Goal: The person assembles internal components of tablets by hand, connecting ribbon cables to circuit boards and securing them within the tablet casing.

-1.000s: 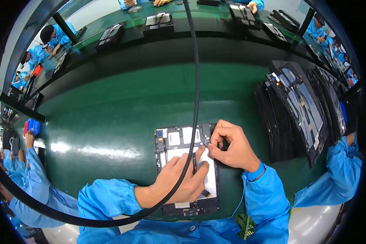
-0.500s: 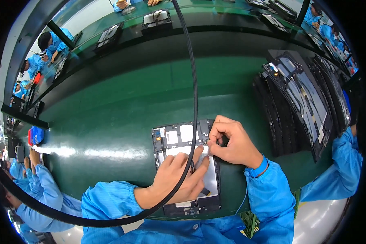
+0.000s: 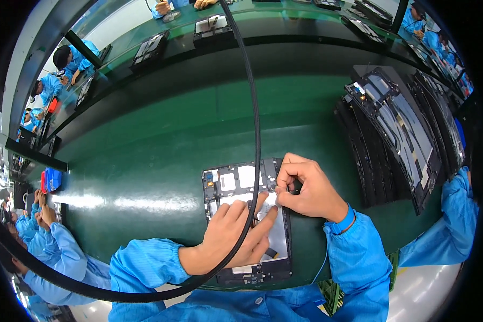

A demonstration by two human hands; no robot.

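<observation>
An opened tablet-like device (image 3: pixel 278 236) lies on the green table in front of me, its inner side up, with silver panels and small parts in a black frame. Over its middle rests my left hand (image 3: pixel 228 233), fingers apart and tips touching the silver panel. My right hand (image 3: pixel 306 188) is closed in a pinch at the device's right edge, close to the left fingertips. Whatever sits in that pinch is too small and hidden to name. A black cable (image 3: pixel 256 123) hangs across the view and covers part of the device and left hand.
At the right stands a leaning stack of similar opened devices (image 3: pixel 397 129). A blue and red object (image 3: pixel 52 180) lies at the left edge. Beyond the dark ledge (image 3: pixel 172 64), more devices (image 3: pixel 212 27) lie on another bench. Co-workers in blue sit left, right and far.
The view has shifted slightly. Both hands keep nearly the same place on the device. At the left, a co-worker's hands have moved a little.
</observation>
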